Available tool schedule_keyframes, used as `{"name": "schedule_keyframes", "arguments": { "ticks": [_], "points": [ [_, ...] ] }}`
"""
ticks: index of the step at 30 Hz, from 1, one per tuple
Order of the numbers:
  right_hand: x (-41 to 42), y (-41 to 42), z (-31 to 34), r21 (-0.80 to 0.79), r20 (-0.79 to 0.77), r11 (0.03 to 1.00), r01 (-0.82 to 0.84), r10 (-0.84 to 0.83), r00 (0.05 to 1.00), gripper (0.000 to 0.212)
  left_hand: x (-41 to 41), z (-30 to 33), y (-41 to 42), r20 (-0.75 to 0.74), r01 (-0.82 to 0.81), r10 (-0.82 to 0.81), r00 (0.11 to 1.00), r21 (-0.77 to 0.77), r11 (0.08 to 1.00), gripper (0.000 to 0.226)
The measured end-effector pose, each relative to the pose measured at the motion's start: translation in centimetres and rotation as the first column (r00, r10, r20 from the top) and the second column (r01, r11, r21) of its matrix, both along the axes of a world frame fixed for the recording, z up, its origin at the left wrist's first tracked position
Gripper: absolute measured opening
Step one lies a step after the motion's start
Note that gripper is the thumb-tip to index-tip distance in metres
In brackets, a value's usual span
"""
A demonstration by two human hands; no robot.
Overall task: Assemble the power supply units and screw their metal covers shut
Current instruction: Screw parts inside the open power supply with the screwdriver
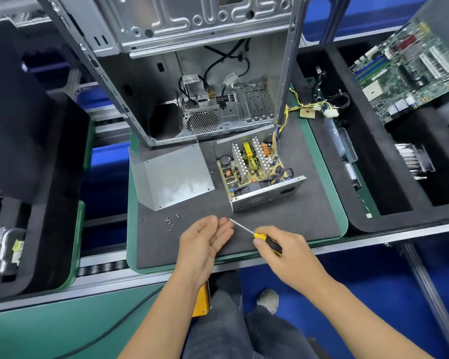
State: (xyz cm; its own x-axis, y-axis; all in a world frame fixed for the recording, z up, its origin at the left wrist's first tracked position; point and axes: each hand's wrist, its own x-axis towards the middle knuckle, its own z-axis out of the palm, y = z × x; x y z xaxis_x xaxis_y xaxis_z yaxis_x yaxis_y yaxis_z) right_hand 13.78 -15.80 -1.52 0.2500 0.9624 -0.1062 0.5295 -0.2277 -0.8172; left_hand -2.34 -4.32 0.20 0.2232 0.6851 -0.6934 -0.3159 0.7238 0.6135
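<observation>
Holding the screwdriver [263, 235] in my right hand [290, 257], left hand [205, 242] open by its tip, I should seat the cover [174, 174], centre-left, on the supply [257, 169] before fetching screws [170, 222].

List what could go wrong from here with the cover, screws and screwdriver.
1. The loose screws lie scattered on the mat, beside the left hand; a brush of that hand could knock them away.
2. The cover is off, leaving the power supply board exposed; a dropped screw could land among its parts.
3. The right hand aims the screwdriver tip at the left hand's open fingers; a slip could jab them.
</observation>
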Motion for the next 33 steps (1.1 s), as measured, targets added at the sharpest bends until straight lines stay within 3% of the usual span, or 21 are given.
{"name": "schedule_keyframes", "arguments": {
  "ticks": [5,13,18,33],
  "points": [
    [-0.4,0.5,0.3,-0.036,0.056,0.999,-0.018,0.020,0.998,0.023,0.1,-0.2,-0.1,0.082,-0.027,0.027,0.996,-0.010,1.000,0.013],
    [-1.0,1.0,0.5,-0.058,-0.007,0.998,0.013,-0.013,1.000,0.015,0.6,-0.5,-0.2,0.117,-0.082,0.088,0.989,-0.056,0.995,0.013],
    [-1.2,1.3,0.4,-0.087,-0.151,0.995,0.055,-0.068,0.986,0.008,0.9,-0.3,-0.1,0.137,-0.083,0.089,0.986,-0.051,0.995,0.013],
    [-3.1,-2.0,-0.3,-0.111,-0.302,0.989,0.103,-0.132,0.944,0.028,3.6,1.1,-2.2,-0.042,0.098,-0.093,0.995,0.122,0.988,0.017]
  ]
}}
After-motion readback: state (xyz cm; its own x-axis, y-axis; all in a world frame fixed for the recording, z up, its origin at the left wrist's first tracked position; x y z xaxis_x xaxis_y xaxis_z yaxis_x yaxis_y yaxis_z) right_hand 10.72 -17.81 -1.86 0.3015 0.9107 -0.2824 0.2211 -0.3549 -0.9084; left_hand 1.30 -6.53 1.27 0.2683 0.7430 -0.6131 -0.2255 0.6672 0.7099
